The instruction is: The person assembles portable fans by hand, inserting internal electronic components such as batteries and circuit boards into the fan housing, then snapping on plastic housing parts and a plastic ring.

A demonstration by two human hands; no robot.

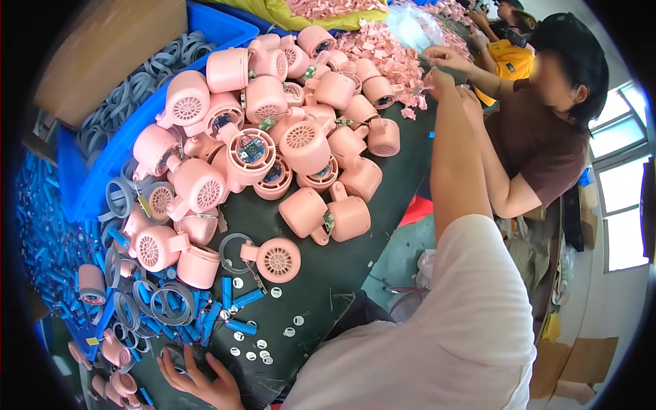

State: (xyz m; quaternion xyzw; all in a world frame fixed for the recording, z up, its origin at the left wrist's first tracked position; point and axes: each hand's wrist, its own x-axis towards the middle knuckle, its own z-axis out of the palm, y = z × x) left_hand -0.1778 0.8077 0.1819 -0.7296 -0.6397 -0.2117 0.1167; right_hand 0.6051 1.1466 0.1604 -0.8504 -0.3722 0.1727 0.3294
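Observation:
At the lower edge, my left hand (198, 384) lies with its fingers spread at the table, by a grey ring (179, 359); whether they touch is unclear. My right arm reaches far up and to the right. My right hand (439, 79) is small at its end, beside pink scraps (383, 58), and its fingers cannot be made out. Between my hands a heap of pink fan housings (304, 145) with round grilles covers much of the dark table (362, 263); some show blue circuit boards. One housing (279, 260) lies apart, near blue battery cells (225, 318) and white discs (290, 332).
A blue bin (89, 184) of grey rings (137, 89) stands at the upper left. Many blue cells (48, 239) pile up at the far left. Across on the right, a person in brown (540, 147) works close to my right arm. A yellow bag (301, 17) lies at the back.

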